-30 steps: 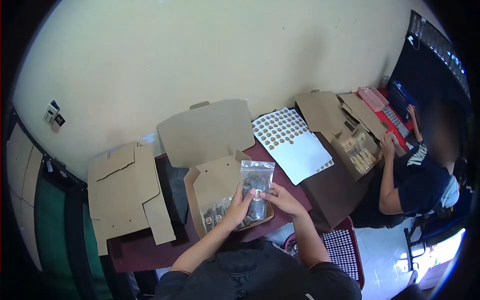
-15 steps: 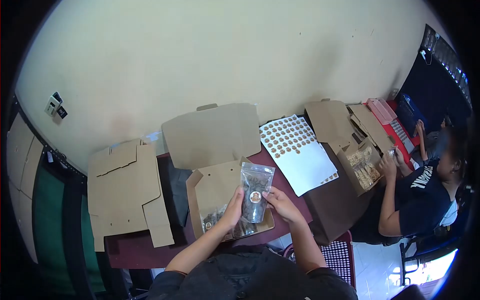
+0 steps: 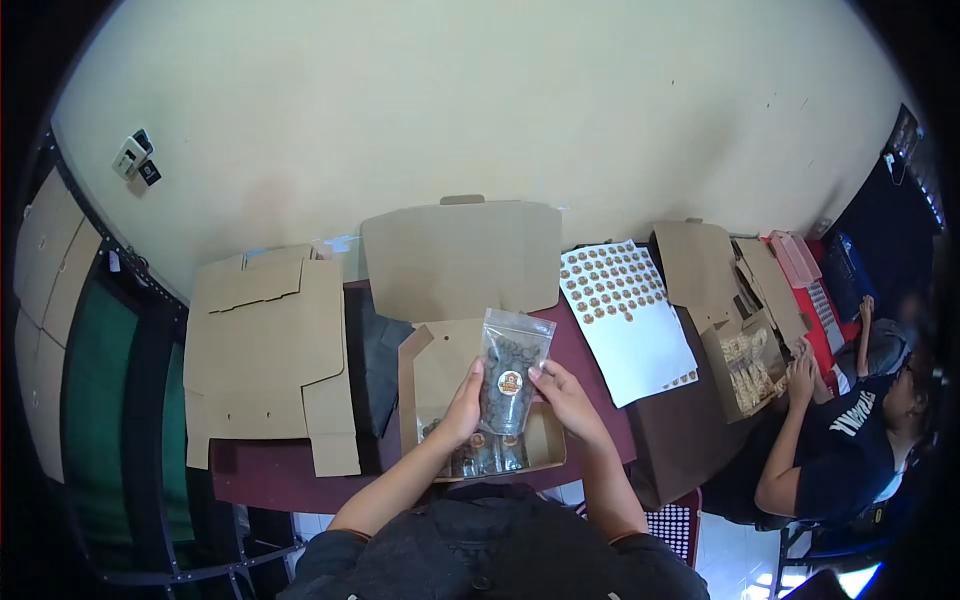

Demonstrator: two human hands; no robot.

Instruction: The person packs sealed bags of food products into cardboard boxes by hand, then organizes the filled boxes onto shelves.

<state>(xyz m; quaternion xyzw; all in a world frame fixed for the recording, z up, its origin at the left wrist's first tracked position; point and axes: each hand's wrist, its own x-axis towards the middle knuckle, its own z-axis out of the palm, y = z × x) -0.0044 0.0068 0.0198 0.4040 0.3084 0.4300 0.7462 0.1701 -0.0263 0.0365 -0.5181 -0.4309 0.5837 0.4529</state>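
Between my two hands a clear zip pouch is held upright, filled with dark pieces and carrying a round orange-and-white sticker on its front. My left hand grips its left side, fingers partly hidden behind it. On the right edge, my right hand pinches the pouch near the sticker. Below and behind it stands an open cardboard box, its lid raised against the wall. Several similar stickered pouches lie inside the box, partly covered by my hands and forearms.
Flattened cardboard lies on the dark red table at left. Sticker sheets rest right of my box. Further right, a person sits by another open box holding pouches of pale pieces. A red table stands beyond.
The view has shifted, so the boxes and sheets sit further right in the picture. Both hands still hold the pouch, now with its dark contents spread higher. The other person's hands have come together.
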